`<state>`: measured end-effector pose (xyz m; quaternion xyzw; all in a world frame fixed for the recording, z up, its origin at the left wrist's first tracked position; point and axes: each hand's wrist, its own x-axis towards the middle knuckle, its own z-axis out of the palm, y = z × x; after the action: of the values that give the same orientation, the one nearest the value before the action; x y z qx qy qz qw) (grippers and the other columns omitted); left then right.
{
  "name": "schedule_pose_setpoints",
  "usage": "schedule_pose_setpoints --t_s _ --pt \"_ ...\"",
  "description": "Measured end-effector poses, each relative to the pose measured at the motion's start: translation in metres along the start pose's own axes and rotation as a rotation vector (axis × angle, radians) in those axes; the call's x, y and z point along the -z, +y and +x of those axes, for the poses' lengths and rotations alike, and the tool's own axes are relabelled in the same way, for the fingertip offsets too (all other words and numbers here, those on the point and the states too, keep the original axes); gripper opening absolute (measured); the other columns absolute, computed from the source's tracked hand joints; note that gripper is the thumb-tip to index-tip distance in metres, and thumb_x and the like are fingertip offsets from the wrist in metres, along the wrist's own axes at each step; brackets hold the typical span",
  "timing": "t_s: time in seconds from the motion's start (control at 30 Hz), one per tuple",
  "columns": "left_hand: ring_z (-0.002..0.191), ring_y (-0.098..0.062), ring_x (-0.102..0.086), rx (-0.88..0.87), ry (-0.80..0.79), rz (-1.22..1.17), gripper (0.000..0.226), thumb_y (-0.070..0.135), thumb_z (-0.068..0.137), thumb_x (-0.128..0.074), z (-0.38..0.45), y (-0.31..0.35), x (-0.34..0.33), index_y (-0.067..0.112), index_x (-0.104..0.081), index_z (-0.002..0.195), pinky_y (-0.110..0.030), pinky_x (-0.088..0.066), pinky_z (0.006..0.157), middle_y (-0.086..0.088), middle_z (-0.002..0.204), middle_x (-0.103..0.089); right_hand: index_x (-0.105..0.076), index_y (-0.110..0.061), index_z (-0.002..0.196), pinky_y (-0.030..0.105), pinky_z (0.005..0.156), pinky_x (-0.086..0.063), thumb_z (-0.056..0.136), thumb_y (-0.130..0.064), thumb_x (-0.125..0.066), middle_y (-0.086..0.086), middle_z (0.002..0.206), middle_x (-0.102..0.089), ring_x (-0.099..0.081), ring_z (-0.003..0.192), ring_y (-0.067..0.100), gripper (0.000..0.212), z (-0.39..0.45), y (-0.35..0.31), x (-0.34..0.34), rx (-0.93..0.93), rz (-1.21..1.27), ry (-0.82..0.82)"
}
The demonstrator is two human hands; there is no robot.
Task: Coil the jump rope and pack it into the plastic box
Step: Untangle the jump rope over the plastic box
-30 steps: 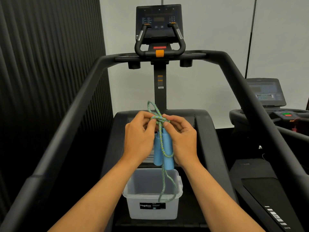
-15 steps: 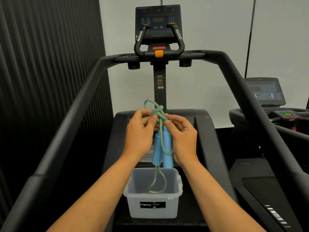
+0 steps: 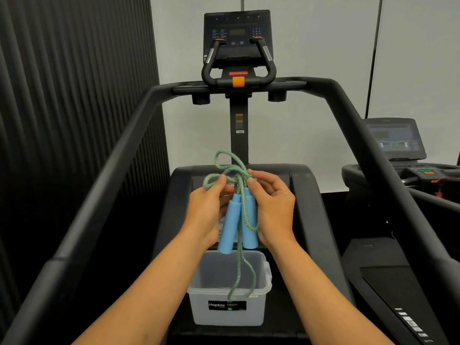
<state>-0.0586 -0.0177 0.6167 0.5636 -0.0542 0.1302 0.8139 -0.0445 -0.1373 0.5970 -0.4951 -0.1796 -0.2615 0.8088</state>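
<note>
I hold a jump rope [image 3: 237, 215] between both hands, above a clear plastic box [image 3: 266, 275] that stands on the treadmill deck. Its two light blue foam handles hang side by side, pointing down. The green-and-blue braided cord is bunched in loose loops at the top of the handles. One loop dangles down into the open box. My left hand [image 3: 207, 212] pinches the cord at the upper left. My right hand [image 3: 273, 210] pinches the cord at the top right and rests against the right handle.
I stand on a black treadmill with sloping side rails [image 3: 107, 185] on both sides and a console [image 3: 237, 46] ahead. A dark ribbed wall [image 3: 62, 95] is on the left. A second treadmill [image 3: 398, 220] is at the right.
The cord loops at the top have spread wider and looser, and my left hand has shifted slightly left. The hanging loop still drops into the box.
</note>
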Motion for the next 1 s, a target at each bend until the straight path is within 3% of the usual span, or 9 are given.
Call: schedule_pose_setpoints --t_s 0.1,0.23,0.33,0.47,0.57,0.7,0.83,0.9,1.0 --pt "0.075 -0.021 -0.071 -0.015 -0.03 0.011 0.029 0.025 0.102 -0.057 -0.005 -0.001 -0.003 0.005 -0.07 0.087 -0.026 -0.058 0.06 -0.012 0.086 -0.075 -0.074 -0.011 0.098 0.042 0.094 -0.058 0.091 0.002 -0.069 0.006 0.104 -0.08 -0.075 0.101 0.025 0.016 -0.001 0.0 -0.002 0.018 -0.005 0.002" --pt "0.102 -0.03 -0.073 -0.08 -0.137 0.062 0.03 0.032 0.104 -0.054 -0.016 -0.002 -0.008 0.01 -0.074 0.111 -0.042 -0.059 0.088 -0.016 0.11 -0.077 -0.074 -0.011 0.096 0.036 0.09 -0.059 0.088 0.004 -0.073 0.005 0.1 -0.08 -0.076 0.097 0.02 0.017 0.0 -0.001 -0.003 0.043 -0.013 -0.013" --pt "0.098 -0.022 -0.074 -0.19 -0.224 0.242 0.032 0.043 0.099 -0.058 -0.021 -0.003 -0.011 0.017 -0.074 0.107 -0.043 -0.057 0.088 -0.011 0.104 -0.077 -0.074 -0.013 0.094 0.033 0.085 -0.06 0.086 0.004 -0.074 0.003 0.095 -0.08 -0.076 0.093 0.018 0.018 0.001 -0.002 -0.002 0.07 -0.043 -0.03" --pt "0.079 -0.011 -0.067 -0.295 -0.246 0.473 0.03 0.04 0.101 -0.058 -0.024 -0.002 -0.015 0.012 -0.071 0.102 -0.035 -0.055 0.076 -0.012 0.094 -0.074 -0.074 -0.012 0.091 0.028 0.078 -0.059 0.083 0.006 -0.076 0.001 0.09 -0.08 -0.075 0.086 0.014 0.02 0.002 -0.006 -0.004 0.08 -0.051 -0.04" --pt "0.091 -0.023 -0.075 -0.26 -0.26 0.479 0.028 0.035 0.101 -0.059 -0.026 0.001 -0.017 0.009 -0.07 0.104 -0.039 -0.06 0.081 -0.014 0.099 -0.076 -0.075 -0.015 0.088 0.025 0.077 -0.058 0.083 0.003 -0.077 0.0 0.088 -0.079 -0.074 0.084 0.011 0.019 0.001 -0.008 -0.006 0.078 -0.049 -0.054" --pt "0.09 -0.028 -0.074 -0.235 -0.265 0.456 0.031 0.03 0.1 -0.06 -0.025 0.005 -0.018 0.001 -0.069 0.101 -0.04 -0.061 0.078 -0.021 0.1 -0.074 -0.078 -0.018 0.095 0.023 0.079 -0.057 0.092 -0.008 -0.071 0.002 0.097 -0.08 -0.075 0.092 0.014 0.013 -0.001 -0.007 -0.006 0.052 -0.056 -0.084" --pt "0.092 -0.036 -0.073 -0.221 -0.227 0.393 0.03 0.028 0.101 -0.061 -0.021 0.005 -0.018 0.0 -0.071 0.1 -0.049 -0.06 0.084 -0.022 0.099 -0.075 -0.077 -0.018 0.105 0.033 0.09 -0.058 0.104 -0.017 -0.054 0.0 0.107 -0.079 -0.073 0.102 0.016 0.023 -0.001 -0.008 -0.005 0.032 -0.106 -0.132" --pt "0.088 -0.029 -0.073 -0.235 -0.197 0.372 0.029 0.028 0.1 -0.062 -0.011 0.005 -0.012 0.002 -0.072 0.098 -0.056 -0.057 0.09 -0.024 0.099 -0.074 -0.074 -0.016 0.108 0.039 0.098 -0.056 0.106 -0.011 -0.048 0.003 0.113 -0.078 -0.072 0.11 0.02 0.027 -0.001 -0.008 -0.006 0.003 -0.04 -0.174" --pt "0.081 -0.024 -0.062 -0.266 -0.19 0.43 0.045 0.041 0.087 -0.065 0.001 0.008 -0.001 -0.003 -0.068 0.093 -0.064 -0.05 0.087 -0.035 0.099 -0.066 -0.069 -0.019 0.113 0.029 0.094 -0.056 0.099 0.006 -0.051 0.0 0.111 -0.078 -0.072 0.109 0.016 0.034 -0.001 -0.01 -0.004 0.002 -0.04 -0.223"
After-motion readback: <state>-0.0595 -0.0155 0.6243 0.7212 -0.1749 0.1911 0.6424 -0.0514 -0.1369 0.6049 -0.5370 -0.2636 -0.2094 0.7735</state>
